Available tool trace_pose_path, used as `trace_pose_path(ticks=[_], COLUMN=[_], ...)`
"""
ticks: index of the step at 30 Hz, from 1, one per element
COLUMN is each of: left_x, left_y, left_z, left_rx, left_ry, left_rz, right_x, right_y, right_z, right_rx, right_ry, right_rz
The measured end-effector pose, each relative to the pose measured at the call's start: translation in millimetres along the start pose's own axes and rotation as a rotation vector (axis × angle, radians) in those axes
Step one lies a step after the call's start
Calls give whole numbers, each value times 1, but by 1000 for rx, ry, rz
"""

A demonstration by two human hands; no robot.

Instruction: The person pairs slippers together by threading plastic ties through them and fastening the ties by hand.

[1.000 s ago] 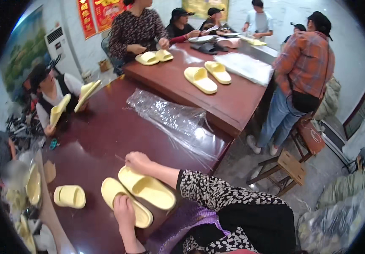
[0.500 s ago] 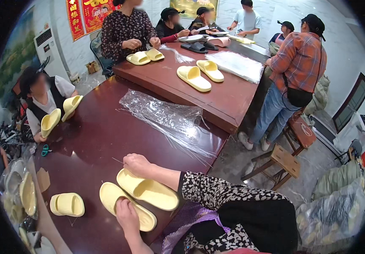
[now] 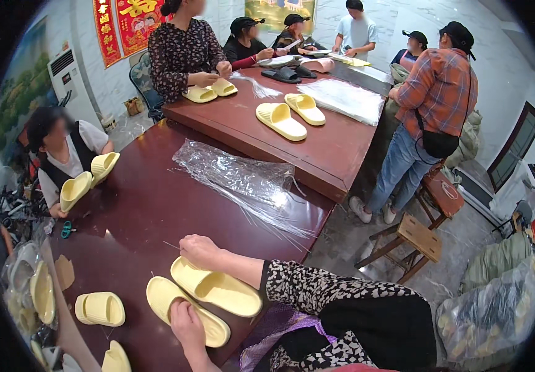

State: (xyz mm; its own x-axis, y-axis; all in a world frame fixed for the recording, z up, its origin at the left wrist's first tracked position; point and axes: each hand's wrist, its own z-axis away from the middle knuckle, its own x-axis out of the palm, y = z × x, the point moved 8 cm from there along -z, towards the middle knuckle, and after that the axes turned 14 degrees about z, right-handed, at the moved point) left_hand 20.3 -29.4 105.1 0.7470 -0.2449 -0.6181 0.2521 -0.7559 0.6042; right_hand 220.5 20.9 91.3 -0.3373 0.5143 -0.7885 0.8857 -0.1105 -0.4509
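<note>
Two pale yellow slide slippers lie side by side, soles down, near the table's front edge. My left hand (image 3: 187, 323) is closed on the edge of the strap of the nearer slipper (image 3: 215, 328). My right hand (image 3: 198, 251) rests closed over the toe of the farther slipper (image 3: 233, 291). A thin plastic tie (image 3: 171, 245) pokes out beyond its fingers, which are partly hidden. Another fine strand (image 3: 152, 273) sticks up by the nearer slipper's toe. Left of my hands sits another yellow slipper pair (image 3: 100, 309), with a further yellow slipper (image 3: 115, 357) at the lower edge.
A clear plastic bag (image 3: 227, 167) and loose plastic ties (image 3: 267, 217) lie across the dark red table (image 3: 137, 211). At the left a co-worker (image 3: 69, 152) holds two yellow slippers (image 3: 76, 191). More people work around the raised far table (image 3: 224, 111). A wooden stool (image 3: 419, 237) stands right.
A yellow slipper now shows at the lower left edge. The seated co-worker's slippers have tilted lower. My hands stay almost where they were on the pair.
</note>
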Motion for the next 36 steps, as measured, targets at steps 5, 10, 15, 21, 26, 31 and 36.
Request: trace_pose_path(ticks=[5,10,15,21,26,31,36], left_x=[-1,2,1,2,2,5,6], left_y=[4,-2,-1,-5,-4,-6,-3], left_z=[-2,-1,-2,3,2,1,1], left_rx=[0,-51,-43,-38,-3,-7,9], left_ry=[9,-29,-37,-25,7,1,-3], left_rz=[3,11,9,2,2,2,16], right_x=[-2,-1,8,5,8,7,-1], right_y=[0,0,2,1,3,3,4], right_z=[0,-1,-3,-1,0,-1,0], right_rx=[-14,-11,13,4,-13,-44,-55], right_ry=[16,10,-103,-69,-36,-14,15], right_rz=[-6,8,31,28,39,59,77])
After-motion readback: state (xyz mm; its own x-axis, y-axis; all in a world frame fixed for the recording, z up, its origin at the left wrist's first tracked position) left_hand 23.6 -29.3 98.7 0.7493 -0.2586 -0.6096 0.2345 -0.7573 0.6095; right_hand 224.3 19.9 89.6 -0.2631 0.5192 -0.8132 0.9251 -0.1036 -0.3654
